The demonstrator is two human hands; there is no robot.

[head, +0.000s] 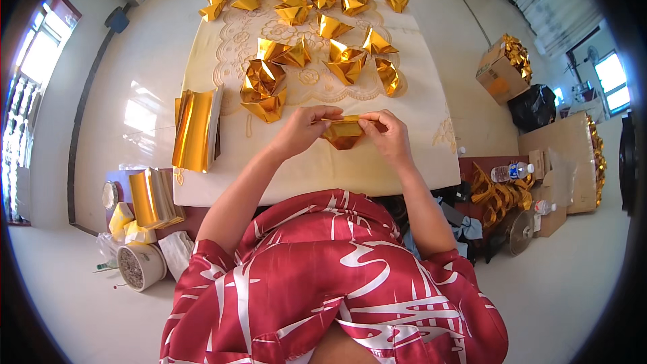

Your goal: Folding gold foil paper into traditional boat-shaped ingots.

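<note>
Between my two hands is a folded piece of gold foil paper point(343, 135), its lower edge narrowing to a blunt point. My left hand point(309, 126) pinches its left upper corner with thumb and fingers. At the opposite corner, my right hand point(386, 131) grips the paper between thumb and forefinger. Both hands are over the near part of a table with a cream embroidered cloth point(303, 177). Just beyond them sit finished-looking gold paper ingots, among them a pair with a rounded one point(264, 78) and a boat-shaped one point(346, 63).
A stack of gold foil sheets point(194, 129) lies at the table's left edge. Several gold ingots point(290, 10) line the far side. On the right are a filled cardboard box point(493, 68), a black plastic bag point(533, 107) and a plastic bottle point(510, 172). A white pot point(151, 265) stands lower left.
</note>
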